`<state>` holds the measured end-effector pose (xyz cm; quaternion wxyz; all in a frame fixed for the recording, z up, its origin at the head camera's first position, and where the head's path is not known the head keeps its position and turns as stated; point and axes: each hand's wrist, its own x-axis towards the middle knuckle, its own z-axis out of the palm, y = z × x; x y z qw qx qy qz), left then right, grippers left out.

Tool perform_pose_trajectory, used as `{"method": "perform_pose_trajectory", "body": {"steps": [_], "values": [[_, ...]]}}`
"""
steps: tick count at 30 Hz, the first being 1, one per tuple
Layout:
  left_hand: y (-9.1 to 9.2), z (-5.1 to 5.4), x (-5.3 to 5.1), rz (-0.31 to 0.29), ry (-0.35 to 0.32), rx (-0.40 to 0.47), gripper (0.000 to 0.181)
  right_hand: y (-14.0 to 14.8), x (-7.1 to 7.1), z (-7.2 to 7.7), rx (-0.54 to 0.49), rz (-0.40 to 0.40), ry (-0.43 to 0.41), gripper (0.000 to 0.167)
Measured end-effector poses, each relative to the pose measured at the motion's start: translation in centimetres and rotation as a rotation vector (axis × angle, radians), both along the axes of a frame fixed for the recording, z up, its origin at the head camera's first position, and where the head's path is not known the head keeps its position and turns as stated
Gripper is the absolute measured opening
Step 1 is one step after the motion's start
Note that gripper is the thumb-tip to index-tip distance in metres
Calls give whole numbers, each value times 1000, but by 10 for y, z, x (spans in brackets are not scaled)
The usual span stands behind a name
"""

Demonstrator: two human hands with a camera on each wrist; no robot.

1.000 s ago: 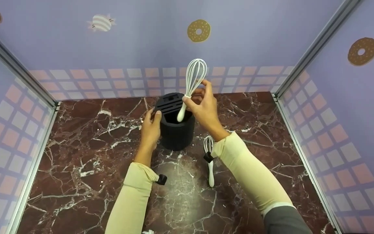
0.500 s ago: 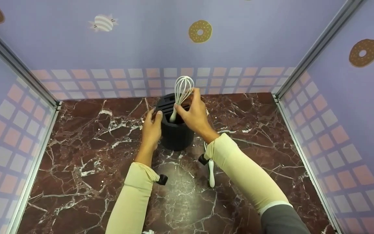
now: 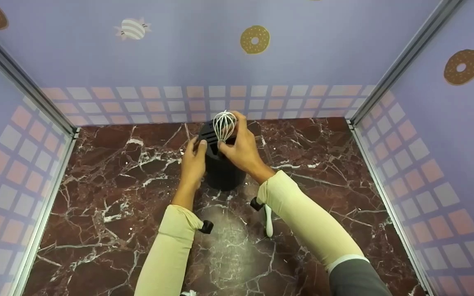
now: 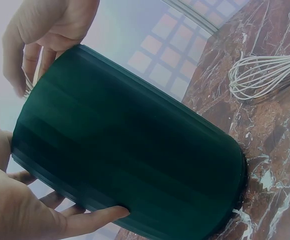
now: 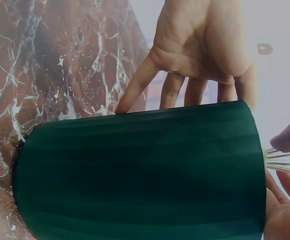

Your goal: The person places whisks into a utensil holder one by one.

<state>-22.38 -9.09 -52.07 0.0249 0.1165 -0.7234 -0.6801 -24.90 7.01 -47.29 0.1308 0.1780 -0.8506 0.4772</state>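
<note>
A black round utensil holder (image 3: 224, 174) with a slotted top stands upright on the marble-patterned surface; it looks dark green in both wrist views. Against its left side, my left hand (image 3: 193, 164) steadies it, thumb at the rim and fingers spread along the wall. Above the opening, my right hand (image 3: 243, 150) pinches a white whisk (image 3: 224, 123) low on its wires, loop end up. The whisk's handle is hidden inside the holder and behind the thumb. A second whisk (image 4: 262, 77) lies on the surface right of the holder; only its white handle (image 3: 269, 222) shows in the head view.
Purple printed panels (image 3: 187, 49) with metal corner strips close off the back and both sides. The dark red marble-patterned surface (image 3: 109, 209) spreads around the holder. A small black device (image 3: 206, 227) sits on the left cuff, another (image 3: 256, 203) on the right.
My right hand has moved down and left, lowering the whisk handle-first into the holder's opening. My left hand has stayed on the holder. The right sleeve now covers the lying whisk's wires.
</note>
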Motion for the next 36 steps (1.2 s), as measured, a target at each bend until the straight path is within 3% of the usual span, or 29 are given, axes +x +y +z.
{"method": "perform_pose_trajectory", "body": {"steps": [8,22,36], "values": [[-1,-1,-1,-8,-10,-36,58,1,0,0,22,47,57,85],[-2,1,0,-7,0,-41,55,2,2,3,41,90,22,63],[0,-1,-1,3,8,-28,53,4,3,-1,232,86,62,69]]}}
